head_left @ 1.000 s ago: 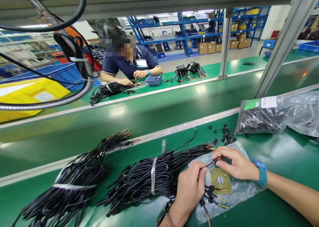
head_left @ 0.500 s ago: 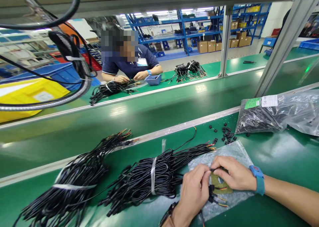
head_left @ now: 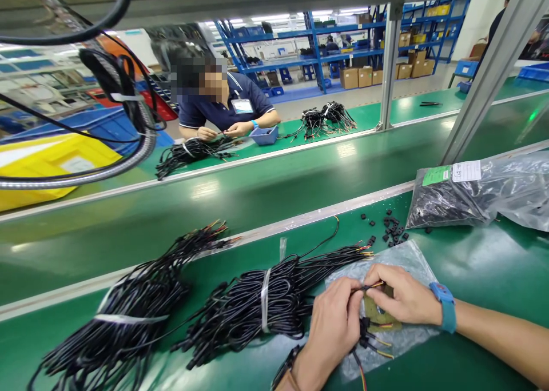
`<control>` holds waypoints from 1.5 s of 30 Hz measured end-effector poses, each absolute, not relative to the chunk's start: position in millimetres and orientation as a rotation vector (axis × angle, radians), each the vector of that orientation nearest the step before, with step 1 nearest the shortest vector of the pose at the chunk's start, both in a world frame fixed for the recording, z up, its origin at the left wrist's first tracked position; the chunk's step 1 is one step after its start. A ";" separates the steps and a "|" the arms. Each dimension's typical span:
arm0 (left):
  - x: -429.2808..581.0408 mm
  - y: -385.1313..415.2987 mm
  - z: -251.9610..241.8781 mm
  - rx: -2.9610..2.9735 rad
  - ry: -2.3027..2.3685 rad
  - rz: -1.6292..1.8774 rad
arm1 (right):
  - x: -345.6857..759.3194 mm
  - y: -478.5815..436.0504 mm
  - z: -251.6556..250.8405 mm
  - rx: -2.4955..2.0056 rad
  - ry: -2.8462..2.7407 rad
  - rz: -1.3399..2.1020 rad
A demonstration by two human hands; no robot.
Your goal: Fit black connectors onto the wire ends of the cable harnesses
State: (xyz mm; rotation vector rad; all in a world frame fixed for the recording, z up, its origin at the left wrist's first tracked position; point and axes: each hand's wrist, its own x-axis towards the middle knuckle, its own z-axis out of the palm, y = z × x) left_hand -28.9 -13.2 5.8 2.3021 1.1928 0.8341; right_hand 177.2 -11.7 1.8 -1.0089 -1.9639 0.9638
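My left hand [head_left: 333, 323] pinches a thin black cable [head_left: 363, 288] between thumb and fingers. My right hand [head_left: 402, 297], with a blue strap at the wrist, is closed on the same cable near its end, where orange and yellow wires show. Under both hands lies a clear plastic bag [head_left: 414, 265] with a yellowish-green piece [head_left: 372, 310] on it. Several black connectors [head_left: 364, 335] with short coloured wires sit just below my fingers. To the left, a black cable bundle [head_left: 249, 308] bound with a white tie reaches close to my left hand.
Another tied cable bundle [head_left: 137, 305] lies farther left. Small black housings [head_left: 392, 231] are scattered beyond my right hand, beside a filled plastic bag [head_left: 454, 199]. A metal post [head_left: 484, 76] rises at right. Across the bench, a co-worker [head_left: 240, 105] handles cables near a blue bin [head_left: 263, 135].
The coloured wire end now shows above my right fingers, and more cable is visible between my hands. A red and yellow wire end shows below my left hand. The co-worker's hands have lifted slightly.
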 end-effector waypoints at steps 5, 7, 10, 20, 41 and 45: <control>-29.8 -15.5 2.6 2.229 1.241 0.780 | 176.5 -10.2 -2.1 -0.976 -1.993 0.972; -28.5 -16.6 1.6 2.198 1.251 0.784 | 176.1 -10.0 -3.4 -0.942 -2.013 0.958; -26.7 -17.2 1.7 2.174 1.257 0.814 | 175.8 -10.5 -4.6 -0.914 -2.044 0.929; -23.3 -16.8 -1.2 2.190 1.291 0.840 | 172.4 -10.8 -4.7 -0.908 -2.064 0.915; -27.5 -16.9 0.7 2.222 1.312 0.802 | 171.4 -7.6 -5.3 -0.975 -1.995 0.987; -26.1 -16.3 -0.1 2.242 1.333 0.810 | 169.2 -7.7 -4.2 -0.955 -2.040 0.958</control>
